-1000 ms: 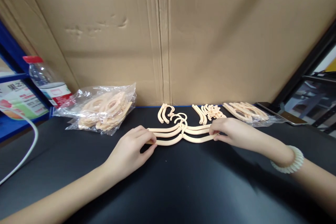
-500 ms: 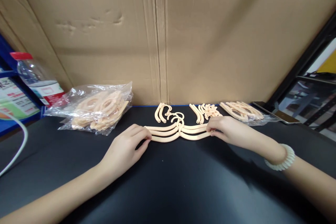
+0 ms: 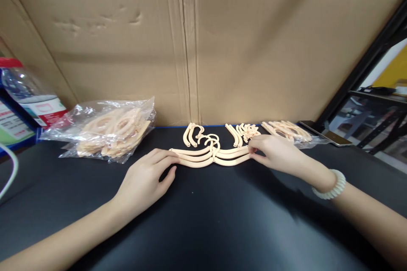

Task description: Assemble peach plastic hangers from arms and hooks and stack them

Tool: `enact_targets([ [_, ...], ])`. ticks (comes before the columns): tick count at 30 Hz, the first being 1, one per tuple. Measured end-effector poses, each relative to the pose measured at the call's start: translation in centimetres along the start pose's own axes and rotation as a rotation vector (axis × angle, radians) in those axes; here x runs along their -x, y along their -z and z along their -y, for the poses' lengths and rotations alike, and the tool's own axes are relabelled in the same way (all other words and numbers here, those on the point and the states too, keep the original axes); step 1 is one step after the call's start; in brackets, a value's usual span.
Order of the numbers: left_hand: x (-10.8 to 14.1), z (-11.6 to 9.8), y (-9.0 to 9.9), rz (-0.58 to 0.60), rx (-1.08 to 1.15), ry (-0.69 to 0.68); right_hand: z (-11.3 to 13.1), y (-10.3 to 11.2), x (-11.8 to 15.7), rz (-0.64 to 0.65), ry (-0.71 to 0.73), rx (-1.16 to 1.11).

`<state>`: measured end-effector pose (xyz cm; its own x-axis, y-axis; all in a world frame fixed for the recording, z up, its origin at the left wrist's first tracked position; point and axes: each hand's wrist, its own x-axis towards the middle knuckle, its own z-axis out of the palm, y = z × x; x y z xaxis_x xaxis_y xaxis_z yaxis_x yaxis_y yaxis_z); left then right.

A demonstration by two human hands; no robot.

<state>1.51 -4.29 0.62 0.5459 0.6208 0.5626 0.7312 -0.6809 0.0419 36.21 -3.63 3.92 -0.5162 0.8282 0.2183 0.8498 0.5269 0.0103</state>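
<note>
Three beige plastic folding hangers (image 3: 195, 164) lie nested on the black table, arms spread left and right, with their hooks (image 3: 213, 140) overlapping at the centre. At their left ends, the fingertips of my left hand (image 3: 144, 178) rest on the arms. Its thumb stands apart from the fingers and off the plastic. My right hand (image 3: 276, 156) has its thumb and fingers closed around the right end of the hangers. Its fingers partly hide the tips there. Just behind are loose curved hanger arms (image 3: 190, 135) with a loose hook (image 3: 199, 130).
Further right lie more hanger arms (image 3: 234, 135), a pile of small hooks (image 3: 248, 130), a bag of beige parts (image 3: 286, 130) and a phone (image 3: 338, 138). On the left are a clear bag of hangers (image 3: 111, 131), a bottle (image 3: 34, 97) and a white cable (image 3: 12, 169). Cardboard (image 3: 127, 51) stands behind.
My left thumb has come away from the hanger ends, leaving the fingers on them. My right hand keeps its grip. The whole view has shifted slightly.
</note>
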Motion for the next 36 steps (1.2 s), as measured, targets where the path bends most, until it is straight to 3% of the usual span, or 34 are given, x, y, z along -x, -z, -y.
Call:
enact_targets([
  [5,0.1,-0.5,0.1,-0.031,-0.010,-0.048,0.5,0.3,0.1,-0.020,0.015,-0.015],
  [12,0.0,-1.5,0.4,0.057,0.066,-0.159,2.3,0.4,0.4,0.055,0.083,-0.169],
  [17,0.1,-1.4,0.2,0.122,0.095,-0.141,2.9,0.2,0.3,0.040,0.081,-0.114],
  [26,0.0,-1.4,0.2,0.095,0.117,-0.130,3.3,0.1,0.4,0.056,0.076,-0.060],
  [31,0.1,-1.7,0.5,0.056,0.167,-0.197,5.7,-1.2,0.6,0.023,0.202,-0.137],
  [36,0.0,-1.8,0.7,0.185,0.283,-0.323,7.6,-2.4,0.8,-0.037,0.350,-0.211],
])
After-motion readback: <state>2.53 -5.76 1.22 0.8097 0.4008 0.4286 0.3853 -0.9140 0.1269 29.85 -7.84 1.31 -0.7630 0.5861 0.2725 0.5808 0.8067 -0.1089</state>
